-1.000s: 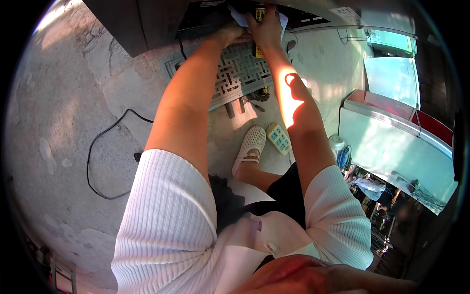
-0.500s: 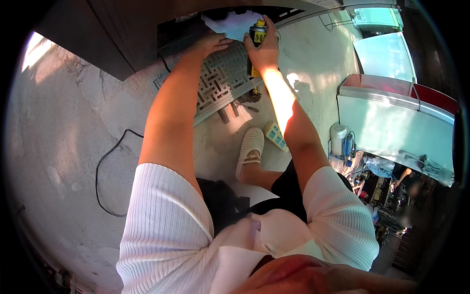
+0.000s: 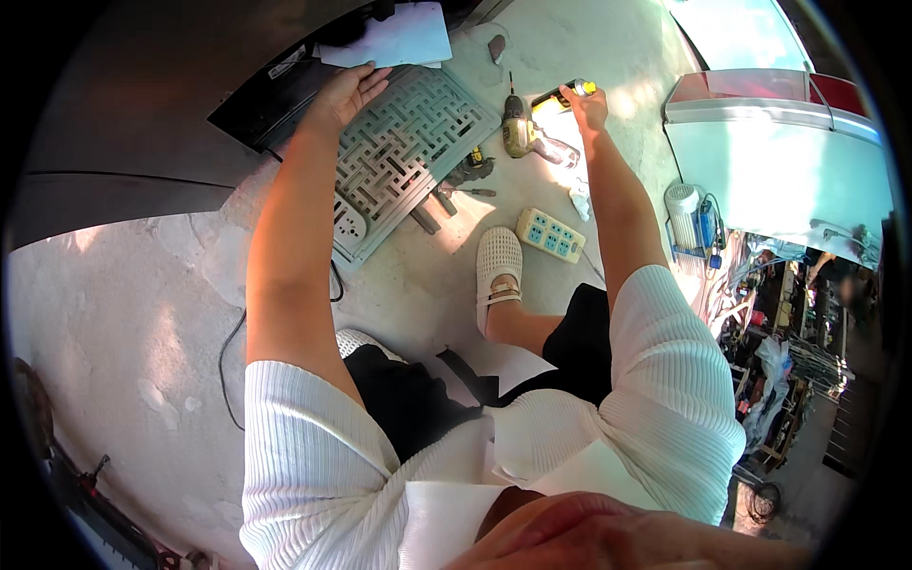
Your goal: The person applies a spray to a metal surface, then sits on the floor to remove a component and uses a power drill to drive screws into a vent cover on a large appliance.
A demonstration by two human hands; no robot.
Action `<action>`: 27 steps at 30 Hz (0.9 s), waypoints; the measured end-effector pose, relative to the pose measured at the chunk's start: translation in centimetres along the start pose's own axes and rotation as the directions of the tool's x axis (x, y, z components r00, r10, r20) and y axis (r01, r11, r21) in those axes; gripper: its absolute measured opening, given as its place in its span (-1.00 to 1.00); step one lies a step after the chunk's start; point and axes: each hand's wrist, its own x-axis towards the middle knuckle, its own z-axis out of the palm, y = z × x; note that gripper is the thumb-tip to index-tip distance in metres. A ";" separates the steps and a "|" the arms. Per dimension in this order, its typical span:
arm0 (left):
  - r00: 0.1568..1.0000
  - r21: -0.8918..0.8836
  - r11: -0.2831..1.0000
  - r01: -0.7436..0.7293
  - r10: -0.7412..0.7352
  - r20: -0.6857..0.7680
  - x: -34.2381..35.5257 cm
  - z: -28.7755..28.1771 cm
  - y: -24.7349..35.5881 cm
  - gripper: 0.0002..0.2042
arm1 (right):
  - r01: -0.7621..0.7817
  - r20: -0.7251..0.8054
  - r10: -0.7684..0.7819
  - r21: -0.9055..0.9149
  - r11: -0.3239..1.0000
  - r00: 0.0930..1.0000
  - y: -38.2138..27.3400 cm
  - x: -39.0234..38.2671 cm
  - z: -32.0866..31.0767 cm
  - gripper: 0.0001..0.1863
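My right hand (image 3: 587, 107) is closed around a black and yellow spray can (image 3: 551, 97), now on its side, low over the floor, with its yellow cap toward the right. My left hand (image 3: 351, 93) has its fingers stretched out at the near edge of a white sheet (image 3: 397, 36), above the upper left side of a grey slotted panel (image 3: 408, 142). Whether the fingertips touch the sheet I cannot tell. A yellow-green and black cordless drill (image 3: 519, 128) lies on the floor between the panel and the can.
A dark cabinet (image 3: 104, 123) fills the upper left. A cream power strip (image 3: 551, 236) lies beside my shoe (image 3: 499, 258). Hand tools (image 3: 442, 204) rest by the panel's edge. Black cable (image 3: 225, 361) runs at left; a white chest-like unit (image 3: 779, 161) stands at right above cluttered parts (image 3: 769, 351).
My right hand has carried the spray can from upright beside the sheet to the right, tipping it over. The drill has come into view. My left hand still lies by the sheet.
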 end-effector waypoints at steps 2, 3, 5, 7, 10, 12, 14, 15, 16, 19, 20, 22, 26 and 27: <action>0.999 -0.019 0.999 -0.028 0.027 -0.044 -0.5 -1.4 0.5 -0.81 | -0.019 -0.110 0.016 -0.025 0.999 0.994 -2.1 -2.7 2.7 -0.39; 0.999 -0.042 0.999 -0.019 0.017 -0.028 -0.3 -1.0 0.1 -0.81 | -0.063 -0.154 0.041 -0.141 0.988 0.987 -2.0 -2.8 2.2 -0.32; 0.999 -0.043 0.999 -0.023 0.021 -0.047 -0.6 -0.9 0.3 -0.82 | -0.094 -0.144 0.074 -0.134 0.986 0.987 -3.3 -3.8 2.4 -0.21; 0.997 -0.046 0.999 -0.026 0.023 -0.068 -1.4 -1.3 0.5 -0.83 | -0.020 -0.389 -0.209 -0.508 0.861 0.897 -8.3 -6.0 3.3 -0.23; 0.998 -0.062 0.998 -0.024 0.021 -0.056 -1.4 -1.1 0.6 -0.84 | 0.393 -0.319 -0.485 -0.311 0.865 0.814 -12.2 -5.8 4.4 -0.25; 0.999 -0.080 0.997 -0.016 0.014 -0.034 -1.0 -0.6 0.3 -0.85 | 0.222 0.041 -0.251 0.346 0.911 0.967 -14.3 -5.2 7.9 -0.28; 0.999 -0.106 0.994 -0.033 0.029 -0.041 -1.2 -0.9 0.4 -0.87 | -0.241 0.417 -0.005 0.534 0.811 0.909 -20.0 -8.3 11.0 -0.28; 0.999 -0.120 0.992 -0.037 0.033 -0.037 -1.3 -0.8 0.3 -0.87 | -0.439 0.567 0.054 0.572 0.693 0.822 -22.4 -9.2 12.0 -0.34; 0.999 -0.133 0.990 -0.042 0.038 -0.034 -1.4 -0.5 0.2 -0.88 | -0.622 0.704 0.082 0.559 0.549 0.705 -23.7 -9.8 12.7 -0.39; 0.998 -0.182 0.981 -0.063 0.061 -0.019 -1.3 0.3 0.2 -0.90 | -0.620 0.789 -0.126 0.560 0.550 0.601 -24.4 -9.5 14.8 -0.51; 0.997 -0.201 0.977 -0.076 0.074 -0.016 -1.0 0.1 0.1 -0.90 | -0.573 0.771 -0.115 0.555 0.602 0.626 -25.0 -9.8 14.8 -0.58; 0.996 -0.295 0.952 -0.083 0.089 0.006 -0.5 -0.2 -0.1 -0.91 | -0.574 0.796 -0.102 0.513 0.638 0.597 -25.3 -9.5 14.9 -0.60; 0.991 -0.544 0.833 -0.095 0.134 0.032 0.5 0.5 0.3 -0.87 | -0.582 0.852 -0.097 0.430 0.691 0.514 -26.3 -8.4 13.5 -0.63; 0.988 -0.595 0.796 -0.108 0.153 0.025 0.8 0.9 0.5 -0.86 | -0.586 0.860 -0.097 0.421 0.692 0.502 -26.6 -8.2 13.4 -0.64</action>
